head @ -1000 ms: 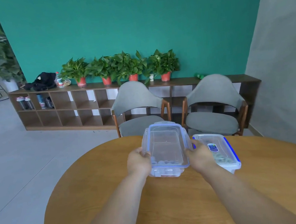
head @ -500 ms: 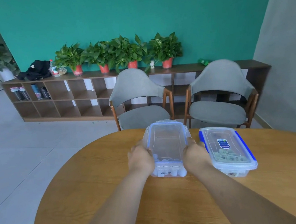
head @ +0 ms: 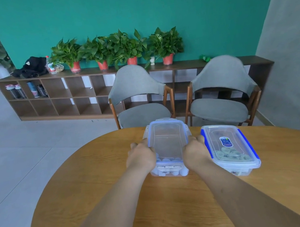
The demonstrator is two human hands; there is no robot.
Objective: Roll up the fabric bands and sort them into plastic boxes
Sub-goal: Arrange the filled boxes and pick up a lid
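Clear plastic box (head: pixel 168 144), lidded, sits near the table's (head: pixel 96 174) far edge; left hand (head: pixel 141 157) and right hand (head: pixel 195 152) grip its long sides, fingers curled. Probably light, stiff, slick: best held by the side walls.

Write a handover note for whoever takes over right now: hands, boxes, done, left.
Left hand and right hand grip the long sides of the light-blue box, which stands lidded on the table. Pale rolls lie inside. The dark-blue box stands beside it, to its right, lidded, with greenish rolls inside. Done: bands rolled and sorted, it seems. Left: probably check the clips and let go.
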